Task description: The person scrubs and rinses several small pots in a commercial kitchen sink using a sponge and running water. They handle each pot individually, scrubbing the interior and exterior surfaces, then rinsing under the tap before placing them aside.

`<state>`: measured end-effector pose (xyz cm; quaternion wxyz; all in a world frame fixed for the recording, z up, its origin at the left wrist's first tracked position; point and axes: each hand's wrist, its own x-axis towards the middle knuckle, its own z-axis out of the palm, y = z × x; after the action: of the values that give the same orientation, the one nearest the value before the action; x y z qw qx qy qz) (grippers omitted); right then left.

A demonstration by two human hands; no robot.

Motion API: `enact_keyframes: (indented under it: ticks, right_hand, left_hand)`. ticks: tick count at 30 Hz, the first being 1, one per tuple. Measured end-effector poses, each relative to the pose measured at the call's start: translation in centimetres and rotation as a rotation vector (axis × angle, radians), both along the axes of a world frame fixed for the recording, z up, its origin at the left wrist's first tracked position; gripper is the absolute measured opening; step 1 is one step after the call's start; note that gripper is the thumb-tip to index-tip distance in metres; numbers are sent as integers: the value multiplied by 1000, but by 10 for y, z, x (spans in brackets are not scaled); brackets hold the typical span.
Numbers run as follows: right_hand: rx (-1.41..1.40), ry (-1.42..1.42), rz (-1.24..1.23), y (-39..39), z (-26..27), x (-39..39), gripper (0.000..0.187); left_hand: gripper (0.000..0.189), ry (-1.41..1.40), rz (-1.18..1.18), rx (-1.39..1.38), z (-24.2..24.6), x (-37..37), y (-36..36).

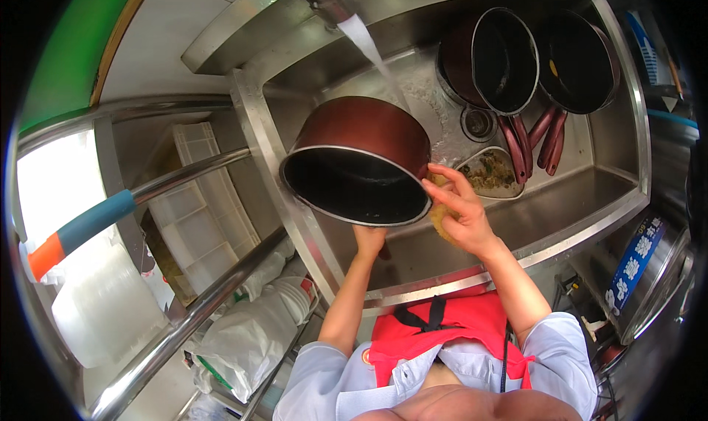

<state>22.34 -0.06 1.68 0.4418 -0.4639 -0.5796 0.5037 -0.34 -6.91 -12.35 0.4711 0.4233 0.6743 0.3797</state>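
A dark red pot (362,123) with a black inside is tipped on its side over the steel sink (481,249). Beneath it my left hand (369,238) holds it; the pot hides the fingers. My right hand (462,213) has its fingertips at the pot's right side, with a yellow sponge (442,219) between palm and pot. Water runs from the faucet (332,6) behind the pot. On the sink's right lie more dark red pots (506,61) (578,61) with their handles towards me. A strainer basket (492,172) holding food scraps sits near the drain (478,123).
Steel rails (188,172) stand left of the sink, one with a blue and orange sleeve (94,224). White plastic crates (191,210) and a whitish plastic bag (249,332) are below them. A large metal vessel with a blue label (636,263) stands to the right.
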Motion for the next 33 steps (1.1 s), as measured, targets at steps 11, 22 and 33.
enact_keyframes:
  ticks: [11,22,33]
  right_hand:
    - [-229,73,-91,36,-29,1,70]
    - [-468,366,-276,23,-56,23,75]
    - [-408,354,-285,7,-63,24,74]
  left_hand:
    - [9,-17,-94,-398,71,18,55]
    - [16,104,-251,-474,105,32,71]
    - [15,29,-311,-569,113,17,66]
